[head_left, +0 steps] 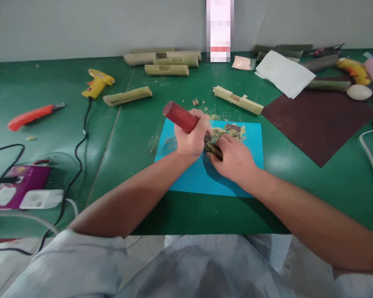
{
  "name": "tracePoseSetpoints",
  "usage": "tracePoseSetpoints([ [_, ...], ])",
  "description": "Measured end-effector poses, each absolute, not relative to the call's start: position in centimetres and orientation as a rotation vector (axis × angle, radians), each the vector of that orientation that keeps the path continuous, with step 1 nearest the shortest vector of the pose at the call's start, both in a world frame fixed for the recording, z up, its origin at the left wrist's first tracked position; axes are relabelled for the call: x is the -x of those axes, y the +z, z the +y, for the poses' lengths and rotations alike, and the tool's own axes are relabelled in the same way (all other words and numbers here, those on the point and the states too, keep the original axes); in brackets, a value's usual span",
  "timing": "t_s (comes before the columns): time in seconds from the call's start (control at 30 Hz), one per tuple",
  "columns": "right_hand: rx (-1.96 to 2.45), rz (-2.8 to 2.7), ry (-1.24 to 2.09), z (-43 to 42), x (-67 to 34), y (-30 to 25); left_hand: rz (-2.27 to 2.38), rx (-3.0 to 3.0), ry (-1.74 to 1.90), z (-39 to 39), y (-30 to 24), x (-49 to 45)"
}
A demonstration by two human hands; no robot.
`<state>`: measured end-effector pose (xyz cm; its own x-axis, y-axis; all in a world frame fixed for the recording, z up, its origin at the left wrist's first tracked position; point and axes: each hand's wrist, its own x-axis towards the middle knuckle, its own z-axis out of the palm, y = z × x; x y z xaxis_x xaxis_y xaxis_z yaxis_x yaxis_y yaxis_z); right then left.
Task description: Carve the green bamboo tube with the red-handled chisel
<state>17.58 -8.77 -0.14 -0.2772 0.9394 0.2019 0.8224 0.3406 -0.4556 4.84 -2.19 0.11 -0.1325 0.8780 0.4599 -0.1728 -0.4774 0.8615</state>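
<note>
My left hand (192, 134) is closed around a thick red wooden-handled tool (180, 116). The handle slants up to the left, and the tool's working end is mostly hidden at the hand's lower right. My right hand (234, 157) grips a short greenish bamboo piece (214, 150), whose left end sticks out toward the tool. Whether the tool touches it, I cannot tell. Both hands are over a blue sheet (186, 182). Behind them, pale bamboo shavings (216, 132) and a small brown sandpaper strip (233, 127) lie on the sheet.
A notched bamboo tube (238, 100) lies behind the hands, with more bamboo tubes (166, 70) near the wall. Brown sandpaper (317, 128) and white paper (284, 73) are at right. Leftward are a yellow glue gun (97, 85), an orange utility knife (34, 116) and a corded purple box (26, 182).
</note>
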Motion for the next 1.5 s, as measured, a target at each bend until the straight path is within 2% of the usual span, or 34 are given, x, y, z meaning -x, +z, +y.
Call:
tracePoseSetpoints([
  [0.3, 1.552, -2.207, 0.325, -8.8, -17.5, 0.0, 0.972, -1.431, 1.717, -1.8, 0.2, -5.1],
  [0.77, 1.553, -2.220, 0.291, -8.9, -17.5, -0.1, 0.799, -1.728, 1.725, -1.4, -1.2, -4.5],
  [1.5, 1.553, -2.209, 0.291, -8.9, -17.4, -0.1, 0.791, -1.650, 1.742, -1.7, -0.9, -4.6],
])
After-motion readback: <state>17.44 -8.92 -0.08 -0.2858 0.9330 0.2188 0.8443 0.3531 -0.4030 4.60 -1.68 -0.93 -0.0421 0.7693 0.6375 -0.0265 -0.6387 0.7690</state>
